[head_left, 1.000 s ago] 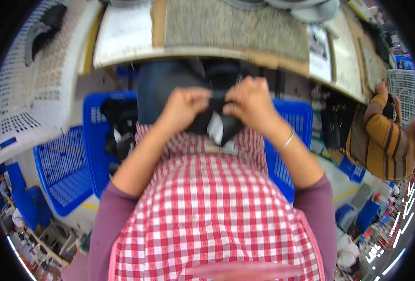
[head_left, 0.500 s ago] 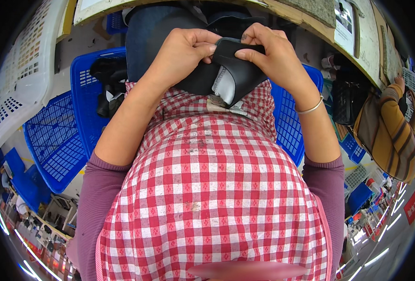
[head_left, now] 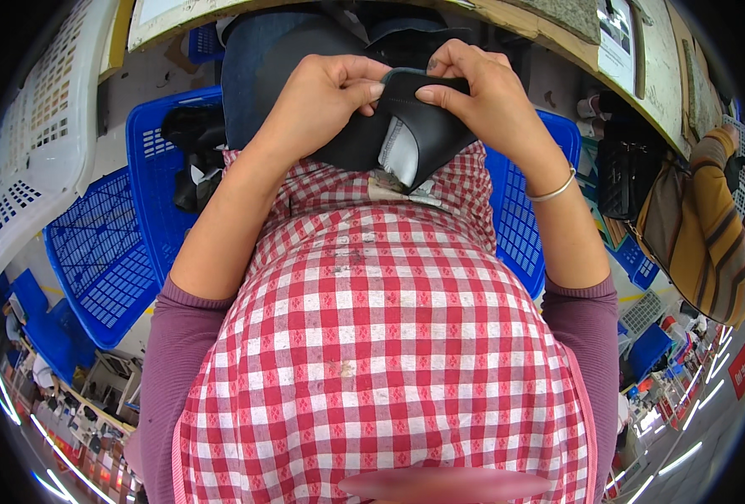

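Observation:
A black leather piece, apparently a shoe upper (head_left: 436, 136), is held over my lap, above the checked apron. Its turned-back side shows a pale lining (head_left: 400, 155) with a stitched seam. My left hand (head_left: 320, 102) pinches the upper's far left edge between thumb and fingers. On the other side, my right hand (head_left: 482, 91) grips the top edge, its thumb lying on the black face and its fingers behind. The fingertips behind the leather are partly hidden.
A blue basket (head_left: 141, 181) with black items stands at my left, beside another blue basket (head_left: 95, 252). A blue basket wall (head_left: 519, 227) shows at my right. The worktable edge (head_left: 549, 42) runs across the far side. A white crate (head_left: 62, 109) is at far left.
Both hands and the shoe upper have shifted very slightly to the left. The grip on it looks the same.

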`<act>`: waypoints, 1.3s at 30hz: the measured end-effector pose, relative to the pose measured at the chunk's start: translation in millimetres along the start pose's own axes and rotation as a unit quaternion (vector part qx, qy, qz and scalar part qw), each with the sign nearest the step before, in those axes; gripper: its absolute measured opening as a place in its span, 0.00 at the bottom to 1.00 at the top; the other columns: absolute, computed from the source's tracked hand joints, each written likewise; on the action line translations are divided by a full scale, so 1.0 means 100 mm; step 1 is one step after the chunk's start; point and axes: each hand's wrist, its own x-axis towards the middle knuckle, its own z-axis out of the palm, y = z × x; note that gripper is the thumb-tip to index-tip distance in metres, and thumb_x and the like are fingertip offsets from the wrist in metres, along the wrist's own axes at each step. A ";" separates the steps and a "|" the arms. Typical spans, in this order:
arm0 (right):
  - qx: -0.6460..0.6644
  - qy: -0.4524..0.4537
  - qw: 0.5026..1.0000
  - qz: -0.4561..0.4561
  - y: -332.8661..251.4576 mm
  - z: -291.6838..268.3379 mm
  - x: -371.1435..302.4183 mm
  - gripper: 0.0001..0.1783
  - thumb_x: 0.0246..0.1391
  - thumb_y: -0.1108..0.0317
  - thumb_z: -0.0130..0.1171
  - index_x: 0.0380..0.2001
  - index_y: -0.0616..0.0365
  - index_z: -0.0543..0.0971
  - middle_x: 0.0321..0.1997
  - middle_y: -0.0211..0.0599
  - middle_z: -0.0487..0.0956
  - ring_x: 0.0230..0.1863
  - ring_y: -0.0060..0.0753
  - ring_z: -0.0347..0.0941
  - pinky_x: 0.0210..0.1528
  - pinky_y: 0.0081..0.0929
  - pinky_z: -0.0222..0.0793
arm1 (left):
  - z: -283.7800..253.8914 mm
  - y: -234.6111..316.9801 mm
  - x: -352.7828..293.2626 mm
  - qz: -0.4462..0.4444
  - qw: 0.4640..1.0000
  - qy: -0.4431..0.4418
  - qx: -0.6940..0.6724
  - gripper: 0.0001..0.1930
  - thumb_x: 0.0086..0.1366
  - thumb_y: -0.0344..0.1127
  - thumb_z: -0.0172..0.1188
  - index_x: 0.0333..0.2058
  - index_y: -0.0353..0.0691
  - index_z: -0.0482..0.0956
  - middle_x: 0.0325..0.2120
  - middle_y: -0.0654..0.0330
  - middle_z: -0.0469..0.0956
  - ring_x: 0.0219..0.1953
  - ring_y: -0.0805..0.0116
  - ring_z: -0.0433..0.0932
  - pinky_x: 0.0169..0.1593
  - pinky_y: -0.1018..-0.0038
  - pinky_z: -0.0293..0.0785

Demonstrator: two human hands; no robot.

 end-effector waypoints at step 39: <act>0.256 0.016 0.959 0.120 -0.26 -0.07 -0.35 0.15 0.59 0.64 0.73 0.43 0.60 0.81 0.37 0.32 0.83 0.40 0.22 0.78 0.44 0.26 0.74 | -0.36 0.20 -0.22 0.041 0.982 -0.171 0.070 0.13 0.71 0.32 0.65 0.51 0.33 0.85 0.38 0.63 0.86 0.41 0.77 0.79 0.50 0.78 0.76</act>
